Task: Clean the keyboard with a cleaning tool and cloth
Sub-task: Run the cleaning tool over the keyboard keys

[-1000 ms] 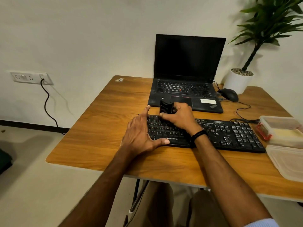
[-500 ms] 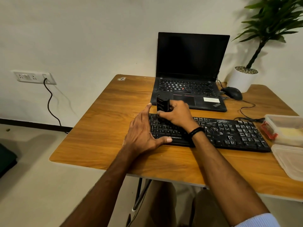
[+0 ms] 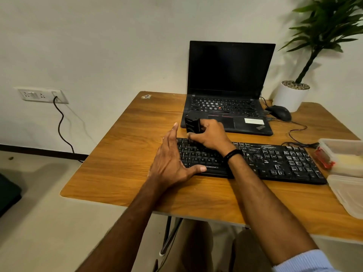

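Note:
A black keyboard [image 3: 275, 161] lies across the wooden table [image 3: 125, 154], its right half streaked with white marks. My right hand [image 3: 211, 136] grips a small black cleaning tool [image 3: 192, 125] upright over the keyboard's upper left keys. My left hand [image 3: 171, 160] rests flat against the keyboard's left end, fingers straight, thumb on the front edge. No cloth is in view.
An open black laptop [image 3: 227, 91] stands behind the keyboard. A black mouse [image 3: 280, 112] and a white plant pot [image 3: 290, 96] sit at the back right. Clear plastic containers [image 3: 345, 158] and a lid [image 3: 347, 195] lie at the right edge. A cable hangs from a wall socket [image 3: 41, 95].
My right hand with the tool has stayed over the upper left keys, shifting only slightly. My left hand has kept its place at the keyboard's left end. My head has shifted a little.

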